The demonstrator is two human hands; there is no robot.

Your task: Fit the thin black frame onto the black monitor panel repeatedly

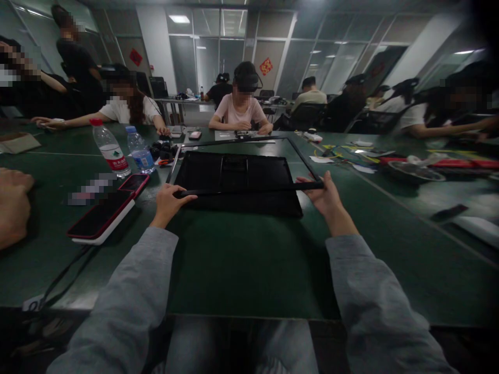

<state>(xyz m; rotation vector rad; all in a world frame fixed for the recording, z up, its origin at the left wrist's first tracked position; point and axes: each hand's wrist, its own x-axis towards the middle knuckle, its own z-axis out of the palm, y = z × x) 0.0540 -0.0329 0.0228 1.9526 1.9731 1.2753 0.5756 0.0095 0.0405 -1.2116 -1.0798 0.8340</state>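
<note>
A thin black rectangular frame [249,189], like a monitor bezel, is held up tilted in both my hands. My left hand [169,203] pinches its near left corner between thumb and fingers. At the near right corner, my right hand [325,200] grips it with the palm turned inward and the thumb up. Below the frame, a black plastic panel [268,174] with a recessed middle, like a monitor back cover, lies on the green table [249,259]. The panel shows through the frame's opening, and the frame's near bar crosses in front of it.
To the left stand a red-capped bottle [111,150] and a blue-capped bottle [140,150], beside a phone [109,208] on a white object. Another person's hand [13,208] rests at the left edge. Cables [339,153] and a dark round dish [415,171] lie right. A person [241,106] sits opposite.
</note>
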